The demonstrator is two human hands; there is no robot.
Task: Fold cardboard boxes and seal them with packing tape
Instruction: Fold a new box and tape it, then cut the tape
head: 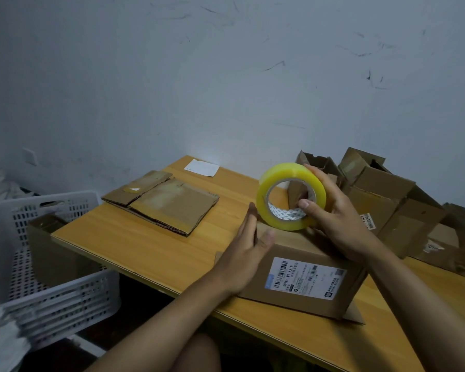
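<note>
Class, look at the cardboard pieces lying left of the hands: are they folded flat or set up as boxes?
Folded flat. The cardboard pieces lie stacked as thin sheets on the table, with no standing walls.

Both hands forward, right one gripping, left one flat

The right hand is raised, its fingers curled over the outer rim of a tape roll and its thumb hooked through the core; the bare forearm runs back to the lower right. The left hand stands on edge with straight fingers together, pressed against the left side of a cardboard box, thumb on top. Its forearm extends from the lower middle.
</note>
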